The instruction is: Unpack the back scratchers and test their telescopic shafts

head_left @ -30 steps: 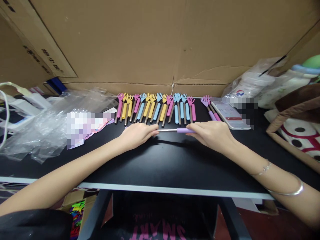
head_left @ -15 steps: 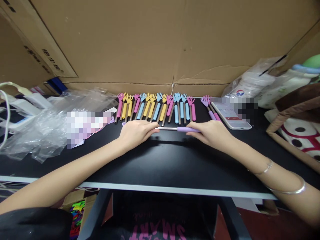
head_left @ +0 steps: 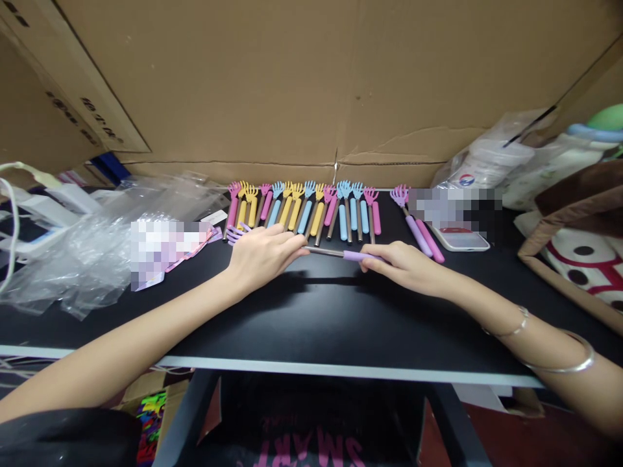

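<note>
A purple back scratcher [head_left: 341,254] with a metal rod lies crosswise over the black table [head_left: 311,318], and both my hands grip it. My left hand [head_left: 260,254] is closed round its claw end, whose purple prongs stick out at the left. My right hand [head_left: 406,266] is closed on the purple handle. Just behind them lies a row of several pink, yellow and blue back scratchers [head_left: 304,207], claws pointing away from me. Two more, purple and pink [head_left: 419,230], lie apart at the right.
A phone [head_left: 460,239] lies right of the pair. Clear plastic bags [head_left: 92,246] and a printed card cover the left of the table. Cardboard [head_left: 311,84] walls the back. A white bag [head_left: 487,162] and a soft toy [head_left: 579,220] stand at the right.
Both hands have turned the purple scratcher slightly: the left hand moved up and left, baring the claw prongs, while the right hand sank a little toward me.
</note>
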Demonstrator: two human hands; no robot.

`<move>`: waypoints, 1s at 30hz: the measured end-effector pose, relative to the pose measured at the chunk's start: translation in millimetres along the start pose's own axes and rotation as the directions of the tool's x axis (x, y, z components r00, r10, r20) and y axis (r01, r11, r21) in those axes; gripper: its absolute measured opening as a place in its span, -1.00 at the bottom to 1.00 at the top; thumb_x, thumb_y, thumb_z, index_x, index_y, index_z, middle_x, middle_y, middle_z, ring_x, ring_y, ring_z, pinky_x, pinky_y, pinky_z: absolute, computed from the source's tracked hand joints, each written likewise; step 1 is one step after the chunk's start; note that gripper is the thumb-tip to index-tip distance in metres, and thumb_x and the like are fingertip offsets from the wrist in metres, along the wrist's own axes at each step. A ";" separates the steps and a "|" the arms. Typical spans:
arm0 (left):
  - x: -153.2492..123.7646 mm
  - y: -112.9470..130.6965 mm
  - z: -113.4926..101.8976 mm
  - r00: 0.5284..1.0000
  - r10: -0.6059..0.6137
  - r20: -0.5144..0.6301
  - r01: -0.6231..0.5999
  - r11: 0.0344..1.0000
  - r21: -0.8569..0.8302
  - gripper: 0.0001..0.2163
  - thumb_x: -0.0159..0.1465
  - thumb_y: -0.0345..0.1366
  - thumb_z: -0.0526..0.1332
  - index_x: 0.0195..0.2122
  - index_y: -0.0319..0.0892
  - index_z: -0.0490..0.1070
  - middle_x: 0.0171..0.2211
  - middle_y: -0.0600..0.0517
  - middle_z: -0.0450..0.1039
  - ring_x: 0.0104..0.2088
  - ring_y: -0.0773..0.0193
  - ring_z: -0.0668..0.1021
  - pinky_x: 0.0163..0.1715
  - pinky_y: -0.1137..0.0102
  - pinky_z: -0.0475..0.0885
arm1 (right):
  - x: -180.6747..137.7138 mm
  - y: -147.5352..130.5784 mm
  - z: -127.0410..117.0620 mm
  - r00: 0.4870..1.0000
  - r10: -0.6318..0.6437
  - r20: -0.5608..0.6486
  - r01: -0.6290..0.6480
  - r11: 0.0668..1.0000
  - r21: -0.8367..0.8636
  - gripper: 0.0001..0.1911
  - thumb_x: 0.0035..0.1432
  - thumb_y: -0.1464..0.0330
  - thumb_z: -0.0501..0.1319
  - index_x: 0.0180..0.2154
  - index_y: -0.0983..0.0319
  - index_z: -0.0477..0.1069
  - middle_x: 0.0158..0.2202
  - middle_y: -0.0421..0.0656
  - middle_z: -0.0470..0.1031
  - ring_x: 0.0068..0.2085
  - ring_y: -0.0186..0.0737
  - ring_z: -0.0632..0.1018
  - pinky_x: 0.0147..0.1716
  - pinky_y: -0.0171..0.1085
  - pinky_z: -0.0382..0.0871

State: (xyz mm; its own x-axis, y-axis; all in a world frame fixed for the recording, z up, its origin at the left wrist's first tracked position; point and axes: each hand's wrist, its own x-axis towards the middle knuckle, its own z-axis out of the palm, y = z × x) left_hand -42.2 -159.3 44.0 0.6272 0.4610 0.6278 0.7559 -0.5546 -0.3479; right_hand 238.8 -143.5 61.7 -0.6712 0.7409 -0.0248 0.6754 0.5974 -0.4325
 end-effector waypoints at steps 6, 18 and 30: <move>-0.3 0.3 2.8 0.995 -0.022 0.093 0.028 0.998 -0.058 -0.69 0.39 -0.14 -0.01 -0.34 -0.15 0.42 -0.48 0.07 0.48 -0.41 0.26 0.46 -0.47 0.37 0.17 | -1.1 -3.3 2.1 0.994 0.056 -0.089 -0.071 0.982 -0.177 -0.62 0.29 0.09 -0.05 -0.29 0.19 0.39 -0.48 -0.21 0.46 -0.48 -0.31 0.43 -0.47 -0.36 0.08; 2.8 -0.5 6.6 0.948 -0.130 0.291 0.184 0.969 -0.164 -0.69 0.40 -0.15 -0.07 -0.29 -0.14 0.41 -0.43 0.04 0.47 -0.41 0.26 0.50 -0.50 0.42 0.15 | -3.7 -4.3 0.8 0.919 -0.155 -0.363 -0.056 0.859 -0.509 -0.78 0.24 0.19 0.08 -0.25 0.18 0.39 -0.49 -0.25 0.52 -0.55 -0.34 0.44 -0.55 -0.36 0.06; 1.3 -8.2 8.9 0.991 -0.081 0.108 0.090 0.992 -0.088 -0.67 0.41 -0.14 -0.05 -0.32 -0.13 0.45 -0.43 0.07 0.53 -0.39 0.28 0.46 -0.50 0.40 0.14 | -1.9 1.1 7.9 0.907 -0.199 -0.371 -0.085 0.776 -0.625 -0.59 0.32 0.09 -0.08 -0.20 0.16 0.42 -0.45 -0.20 0.59 -0.53 -0.26 0.52 -0.56 -0.31 0.03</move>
State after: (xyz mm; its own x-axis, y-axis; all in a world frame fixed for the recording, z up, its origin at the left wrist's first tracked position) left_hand -45.9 -148.1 41.4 0.5808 0.5766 0.5747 0.7901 -0.5692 -0.2275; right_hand 238.4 -146.6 54.1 -0.6297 0.6669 0.3983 0.7724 0.5922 0.2295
